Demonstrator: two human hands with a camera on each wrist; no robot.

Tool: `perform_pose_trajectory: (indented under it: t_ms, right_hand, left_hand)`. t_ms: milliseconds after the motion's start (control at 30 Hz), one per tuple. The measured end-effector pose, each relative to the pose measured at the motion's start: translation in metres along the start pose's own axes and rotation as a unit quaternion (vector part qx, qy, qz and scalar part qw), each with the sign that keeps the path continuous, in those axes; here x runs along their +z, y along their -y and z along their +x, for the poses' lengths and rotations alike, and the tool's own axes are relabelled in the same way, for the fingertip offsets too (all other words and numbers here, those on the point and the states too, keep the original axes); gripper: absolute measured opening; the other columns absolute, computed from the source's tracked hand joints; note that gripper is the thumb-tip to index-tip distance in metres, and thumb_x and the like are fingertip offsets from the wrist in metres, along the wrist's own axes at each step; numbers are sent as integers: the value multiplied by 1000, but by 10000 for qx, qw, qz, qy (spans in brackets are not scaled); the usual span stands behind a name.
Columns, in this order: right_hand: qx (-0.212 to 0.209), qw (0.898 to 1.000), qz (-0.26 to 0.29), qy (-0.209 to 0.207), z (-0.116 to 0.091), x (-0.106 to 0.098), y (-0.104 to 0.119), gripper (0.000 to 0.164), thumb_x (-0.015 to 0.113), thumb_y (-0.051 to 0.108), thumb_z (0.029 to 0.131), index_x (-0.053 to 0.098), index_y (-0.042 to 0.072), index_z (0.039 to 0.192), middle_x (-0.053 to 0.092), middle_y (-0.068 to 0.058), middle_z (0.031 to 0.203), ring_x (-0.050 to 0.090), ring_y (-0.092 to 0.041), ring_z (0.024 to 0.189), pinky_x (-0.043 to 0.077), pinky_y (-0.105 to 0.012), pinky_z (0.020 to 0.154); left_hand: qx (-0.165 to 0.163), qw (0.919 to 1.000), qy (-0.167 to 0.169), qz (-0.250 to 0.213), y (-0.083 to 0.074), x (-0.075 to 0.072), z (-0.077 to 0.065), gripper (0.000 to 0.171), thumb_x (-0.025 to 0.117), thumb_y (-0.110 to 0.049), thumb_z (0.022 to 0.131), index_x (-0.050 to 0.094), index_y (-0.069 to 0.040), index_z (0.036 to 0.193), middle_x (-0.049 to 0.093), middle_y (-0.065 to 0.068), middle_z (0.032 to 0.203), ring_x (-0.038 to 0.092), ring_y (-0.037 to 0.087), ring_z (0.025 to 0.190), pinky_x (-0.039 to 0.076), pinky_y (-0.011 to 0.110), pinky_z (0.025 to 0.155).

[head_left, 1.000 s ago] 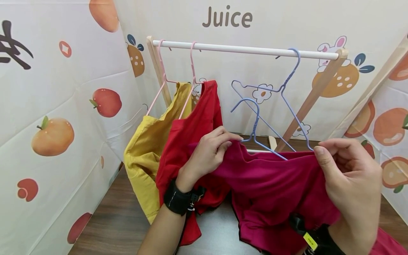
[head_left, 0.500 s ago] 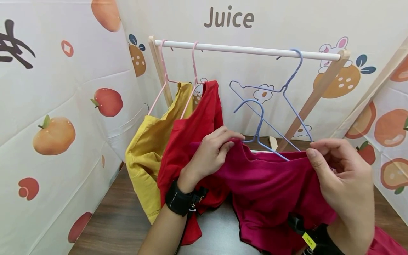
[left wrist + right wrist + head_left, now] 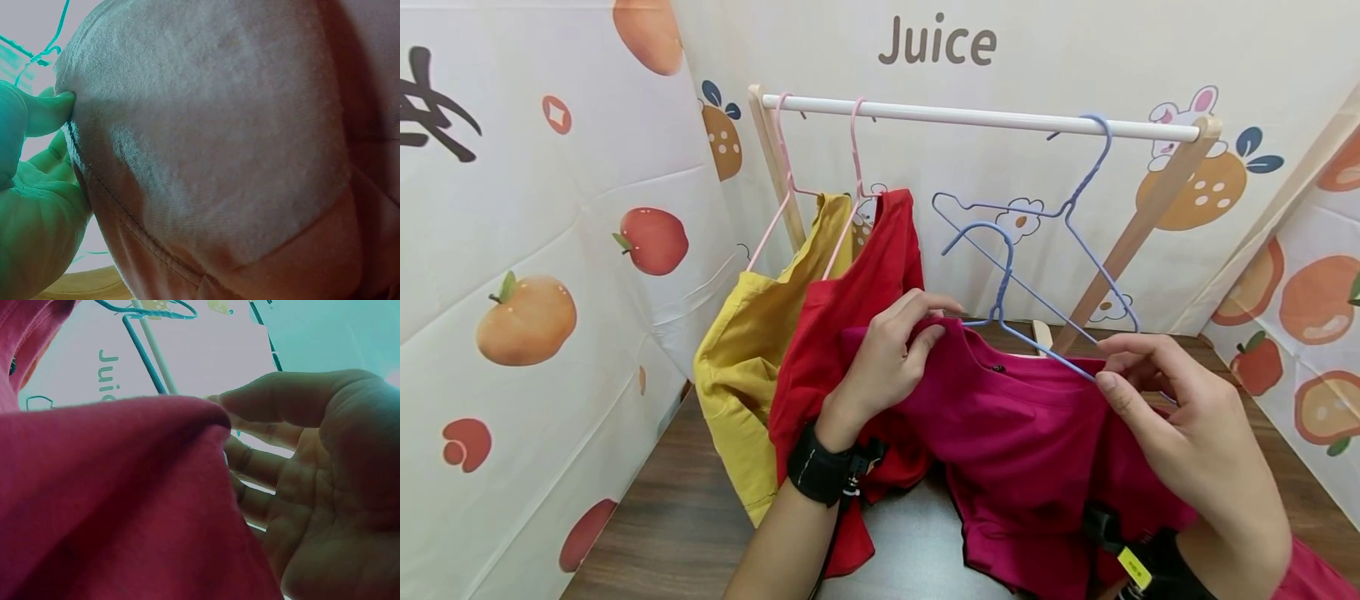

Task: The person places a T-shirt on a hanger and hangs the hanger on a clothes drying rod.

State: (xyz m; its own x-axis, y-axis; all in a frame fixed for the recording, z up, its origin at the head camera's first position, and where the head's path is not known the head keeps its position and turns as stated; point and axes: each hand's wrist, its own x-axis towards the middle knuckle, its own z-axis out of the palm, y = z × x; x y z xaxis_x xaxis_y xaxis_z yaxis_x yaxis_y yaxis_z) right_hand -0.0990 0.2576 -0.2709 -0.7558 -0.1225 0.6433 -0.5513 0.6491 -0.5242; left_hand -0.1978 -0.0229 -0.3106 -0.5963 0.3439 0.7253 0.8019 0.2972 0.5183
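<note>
A magenta garment (image 3: 1015, 442) hangs between both hands, its upper opening towards the rack and a small dark label inside the back edge. A blue wire hanger (image 3: 1002, 283) stands in that opening, hook up and clear of the rail. My left hand (image 3: 887, 358) pinches the garment's left upper edge between thumb and fingers; the hanger's left arm runs in behind it. At the other upper corner, my right hand (image 3: 1180, 425) pinches the cloth, thumb in front, right where the hanger's right arm ends. In the right wrist view, thumb and fingers meet at the cloth's peak.
A white rail (image 3: 940, 112) on wooden legs stands behind. From it hang a yellow garment (image 3: 737, 358) and a red garment (image 3: 850, 333) on pink hangers at the left, and a bare blue hanger (image 3: 1067, 208) at the right. Printed cloth walls (image 3: 587, 167) enclose the wooden table (image 3: 647, 517).
My right hand has moved left and slightly down with the garment's corner, to the end of the hanger's arm. The hanger has risen slightly. The left hand has shifted only slightly.
</note>
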Motion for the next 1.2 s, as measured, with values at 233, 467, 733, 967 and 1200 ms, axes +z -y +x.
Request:
perform_pose_trajectory:
  t_ms: [233, 467, 733, 967, 1200]
  right_hand:
    - [103, 9997, 197, 123, -2, -3, -1, 40, 67, -13, 89, 65, 6, 125, 66, 9, 101, 62, 4, 87, 48, -3, 72]
    - [192, 9997, 94, 74, -3, -4, -5, 56, 73, -14, 83, 59, 4, 134, 63, 8, 104, 60, 6, 88, 48, -1, 76]
    - [498, 9986, -3, 174, -4, -5, -11, 53, 77, -9, 84, 59, 8, 130, 67, 16, 92, 63, 7, 78, 48, -3, 73]
    - [449, 9981, -238, 339, -6, -6, -13, 40, 78, -1, 86, 65, 13, 121, 69, 21, 89, 63, 9, 74, 47, -4, 70]
    - [83, 9967, -344, 735, -8, -5, -21, 44, 79, -6, 82, 65, 13, 119, 67, 15, 88, 61, 6, 73, 47, -6, 66]
  left_hand:
    - [-2, 10000, -28, -34, 1, 1, 0, 23, 61, -1, 99, 64, -8, 121, 66, 5, 109, 63, 13, 95, 55, 23, 86]
    - [75, 9999, -104, -63, 2, 2, -1, 22, 61, -1, 99, 65, -7, 120, 67, 5, 109, 62, 14, 95, 56, 24, 86]
    - [127, 9997, -172, -91, 3, 1, 0, 21, 61, -2, 99, 65, -7, 120, 67, 6, 110, 63, 14, 96, 56, 25, 86]
    - [137, 9997, -198, -42, 4, 1, 0, 21, 61, -1, 99, 65, -8, 119, 67, 5, 109, 62, 14, 95, 55, 25, 85]
    - [98, 9997, -203, 14, 5, 1, 0, 21, 61, -1, 99, 65, -8, 118, 68, 5, 110, 63, 14, 96, 55, 26, 86]
